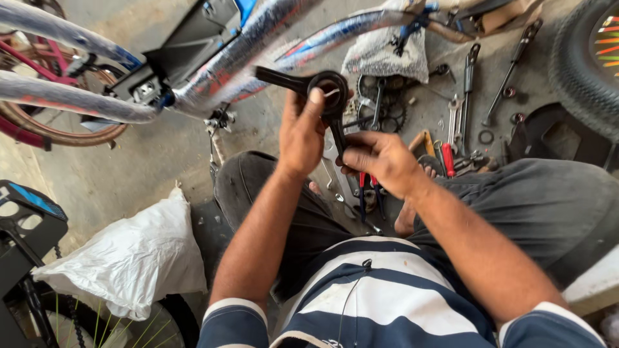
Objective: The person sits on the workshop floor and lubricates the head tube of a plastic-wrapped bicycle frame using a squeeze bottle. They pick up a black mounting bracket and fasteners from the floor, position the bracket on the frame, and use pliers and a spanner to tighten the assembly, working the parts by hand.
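A wrapped bicycle frame (213,71) lies across the top of the view, its bottom bracket shell (327,86) a black ring near the centre. A black crank arm (280,78) sticks out to the left from that ring. My left hand (302,132) reaches up to the shell, its thumb pressed on the ring's rim. My right hand (380,161) grips the lower black crank arm (338,136) that hangs down from the shell. I sit on the floor in grey trousers and a striped shirt.
Wrenches and long tools (465,84) lie on the concrete floor to the right, with red-handled pliers (447,158) and a chainring (380,109). A tyre (583,64) is at the top right, a white sack (132,258) at lower left, a rusty rim (58,132) at left.
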